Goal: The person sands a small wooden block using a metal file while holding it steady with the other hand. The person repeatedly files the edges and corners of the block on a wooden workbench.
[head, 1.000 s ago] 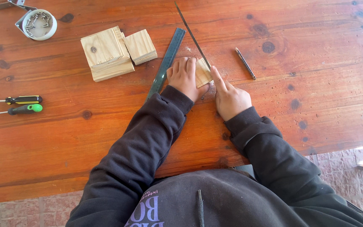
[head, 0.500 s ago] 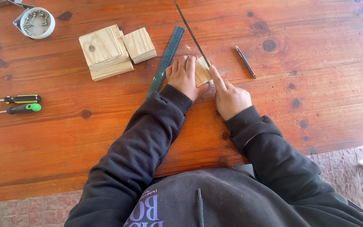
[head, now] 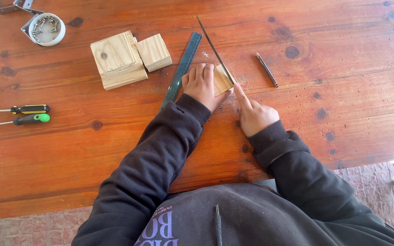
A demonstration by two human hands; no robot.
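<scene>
Reddish-brown knotted planks form the bench (head: 115, 150) where a person in a dark hooded top works a small pale wooden block (head: 222, 80) lying near the middle of the far half. Pressed flat on that block, the left hand (head: 201, 85) lies over its left part with fingers spread and closed down on the wood, pinning it to the bench. Across the block's right edge runs a long thin dark saw blade (head: 215, 50), slanting away from the person toward the far side. Its near end disappears into the right hand (head: 254, 116), whose grip is closed around the handle, forefinger stretched along the blade toward the block. Fine pale sawdust (head: 242, 82) lies around the block. Just left of the left hand lies a long dark green ruler (head: 182, 69), angled like the blade. A dark pencil (head: 266, 69) rests to the right, apart from both hands. Further left sit two larger pale wooden blocks (head: 128, 57), touching each other. Well apart at the left edge lie a yellow-handled screwdriver (head: 26, 109) and a green-handled screwdriver (head: 28, 120), side by side. A round white tub of screws (head: 45, 28) sits at the far left corner.
</scene>
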